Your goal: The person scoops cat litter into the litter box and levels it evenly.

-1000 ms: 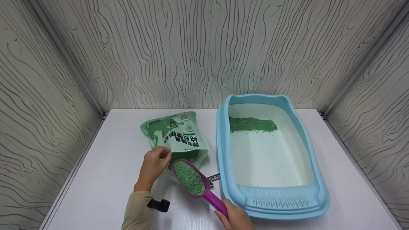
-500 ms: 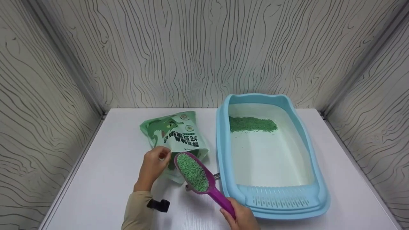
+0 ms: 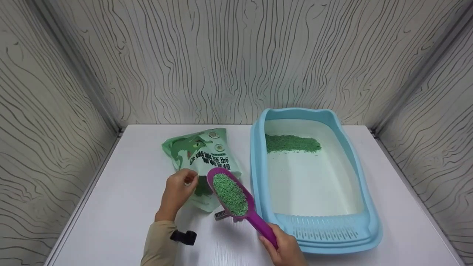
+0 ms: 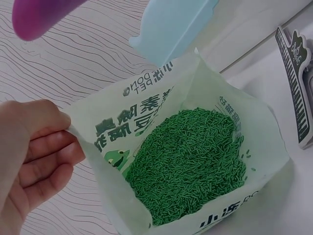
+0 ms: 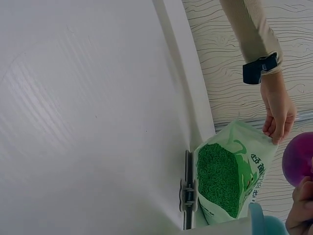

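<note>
In the head view, my left hand [image 3: 179,190] pinches the mouth edge of a light green bag of cat litter [image 3: 207,151]. The left wrist view shows the bag's mouth spread, with green litter pellets [image 4: 190,161] inside. My right hand [image 3: 284,245] grips the handle of a purple scoop [image 3: 263,227], tilted up to the left. Heaped green pellets [image 3: 231,194] fill its bowl, which is in front of the bag's right corner and partly covers the bag's mouth. Right of the scoop stands a light blue litter box [image 3: 260,195], with a strip of pellets [image 3: 292,143] at its far left.
A small grey piece with a black-and-white striped edge [image 4: 293,83] lies on the white table [image 3: 122,192] beside the bag, partly under the scoop in the head view. The box has a slotted front ledge [image 3: 325,232]. Patterned panels [image 3: 236,62] enclose the back and sides.
The loaded scoop has come up out of the bag's mouth and moved right and away, toward the litter box. My left hand and the bag have stayed in place.
</note>
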A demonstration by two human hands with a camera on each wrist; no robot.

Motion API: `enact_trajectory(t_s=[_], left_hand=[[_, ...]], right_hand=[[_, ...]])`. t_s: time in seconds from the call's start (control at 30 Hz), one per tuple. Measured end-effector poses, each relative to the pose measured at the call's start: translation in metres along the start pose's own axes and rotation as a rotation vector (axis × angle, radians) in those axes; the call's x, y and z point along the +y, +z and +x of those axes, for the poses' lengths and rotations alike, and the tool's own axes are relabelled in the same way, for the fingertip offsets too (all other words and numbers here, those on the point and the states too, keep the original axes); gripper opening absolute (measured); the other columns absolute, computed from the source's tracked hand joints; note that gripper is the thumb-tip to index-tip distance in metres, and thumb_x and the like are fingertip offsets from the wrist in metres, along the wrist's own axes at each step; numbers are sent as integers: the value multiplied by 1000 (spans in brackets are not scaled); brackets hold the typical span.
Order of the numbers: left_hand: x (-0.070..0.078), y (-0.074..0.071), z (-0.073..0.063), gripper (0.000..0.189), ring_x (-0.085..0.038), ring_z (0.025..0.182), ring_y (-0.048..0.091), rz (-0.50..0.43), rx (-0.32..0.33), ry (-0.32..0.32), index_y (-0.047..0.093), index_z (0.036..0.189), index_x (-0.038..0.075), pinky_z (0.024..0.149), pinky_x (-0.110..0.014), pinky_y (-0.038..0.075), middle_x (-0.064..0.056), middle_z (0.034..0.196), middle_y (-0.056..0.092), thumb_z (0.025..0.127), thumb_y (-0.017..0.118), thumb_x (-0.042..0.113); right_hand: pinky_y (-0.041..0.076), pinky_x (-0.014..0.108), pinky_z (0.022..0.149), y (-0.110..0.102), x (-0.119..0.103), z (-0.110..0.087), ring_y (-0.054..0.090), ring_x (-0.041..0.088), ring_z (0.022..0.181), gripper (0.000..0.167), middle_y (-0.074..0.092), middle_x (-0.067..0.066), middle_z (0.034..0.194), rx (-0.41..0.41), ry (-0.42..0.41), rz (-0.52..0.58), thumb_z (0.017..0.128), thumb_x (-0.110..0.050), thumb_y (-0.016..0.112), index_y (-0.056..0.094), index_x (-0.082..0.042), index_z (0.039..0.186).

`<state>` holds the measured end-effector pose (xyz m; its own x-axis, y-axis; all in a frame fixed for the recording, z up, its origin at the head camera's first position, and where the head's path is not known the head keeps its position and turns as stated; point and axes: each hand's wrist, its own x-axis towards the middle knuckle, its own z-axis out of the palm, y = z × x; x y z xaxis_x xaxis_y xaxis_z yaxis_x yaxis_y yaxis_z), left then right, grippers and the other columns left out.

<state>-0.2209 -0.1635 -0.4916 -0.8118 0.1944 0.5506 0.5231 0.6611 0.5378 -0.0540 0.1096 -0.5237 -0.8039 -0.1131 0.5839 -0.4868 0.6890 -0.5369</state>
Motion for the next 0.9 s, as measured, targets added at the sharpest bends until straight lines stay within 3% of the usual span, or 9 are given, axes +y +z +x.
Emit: enact_trajectory(t_s=[0.33,0.7,0.9], left_hand=[[-2,0,-1,3,-14,67,65,1,5,25,67,83,3,62,-27,57,-6,76,70,82,70,3],[0,0,-1,4,-15,66,65,-6,8,20,67,82,5,62,-27,57,-6,75,70,82,70,2],[0,0,0,4,-15,67,65,3,2,9,68,81,5,62,-27,57,-6,76,70,82,70,2]], right_hand=[[34,4,48,-9,4,3,39,-12,61,24,52,-6,63,11,-56,-21,78,-5,75,62,0,97],[37,10,47,-25,2,9,40,-10,61,21,55,-6,66,-75,72,-13,82,-6,72,61,0,98],[36,10,48,-30,8,11,42,-9,62,22,58,-6,67,-45,49,-29,80,-4,73,62,-1,98]])
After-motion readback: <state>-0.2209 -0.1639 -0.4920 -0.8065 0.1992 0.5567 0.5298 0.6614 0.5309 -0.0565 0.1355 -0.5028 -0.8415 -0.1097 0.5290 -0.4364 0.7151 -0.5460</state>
